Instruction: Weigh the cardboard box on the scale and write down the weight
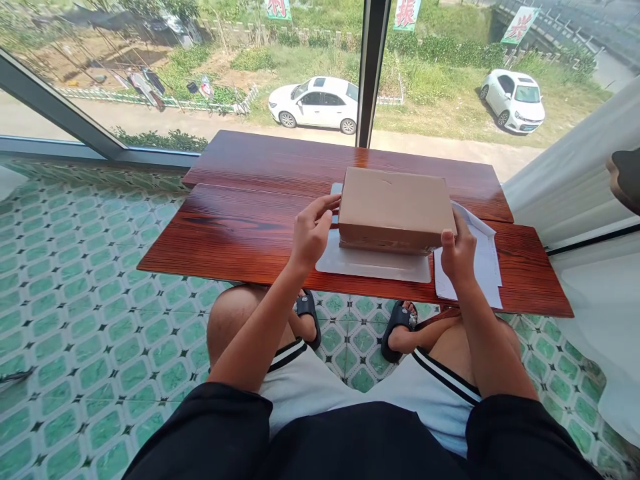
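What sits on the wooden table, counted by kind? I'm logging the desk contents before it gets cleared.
Cardboard box, held at its ends by the left hand and right hand: 1
White flat mat under the box: 1
White paper sheets beside it, stacked, exact number unclear: at least 1
Total: at least 3 on the table

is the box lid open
No, the box is shut, its lid flat, with the left hand and right hand at its sides.
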A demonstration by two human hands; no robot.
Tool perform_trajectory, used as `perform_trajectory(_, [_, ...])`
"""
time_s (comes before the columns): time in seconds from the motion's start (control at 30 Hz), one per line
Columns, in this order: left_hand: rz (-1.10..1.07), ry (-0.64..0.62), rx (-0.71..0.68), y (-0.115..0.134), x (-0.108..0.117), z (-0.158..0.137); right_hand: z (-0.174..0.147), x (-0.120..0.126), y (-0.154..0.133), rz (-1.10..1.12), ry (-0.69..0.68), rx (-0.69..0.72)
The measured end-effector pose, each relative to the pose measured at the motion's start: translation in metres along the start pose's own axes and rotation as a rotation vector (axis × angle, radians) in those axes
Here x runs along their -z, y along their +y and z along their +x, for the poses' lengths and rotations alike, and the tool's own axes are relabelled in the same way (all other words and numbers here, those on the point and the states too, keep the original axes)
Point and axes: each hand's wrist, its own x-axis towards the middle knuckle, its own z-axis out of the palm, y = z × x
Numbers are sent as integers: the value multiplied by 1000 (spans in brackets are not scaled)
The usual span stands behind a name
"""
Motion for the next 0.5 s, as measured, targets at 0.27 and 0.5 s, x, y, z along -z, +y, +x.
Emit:
perform_trajectory(0.27, [310, 238, -300, 22, 11, -9, 4, 3, -12, -16, 526, 205])
perform_trajectory(0.5, [355, 17, -837, 95, 4, -32, -22, -13, -85, 118, -14, 758])
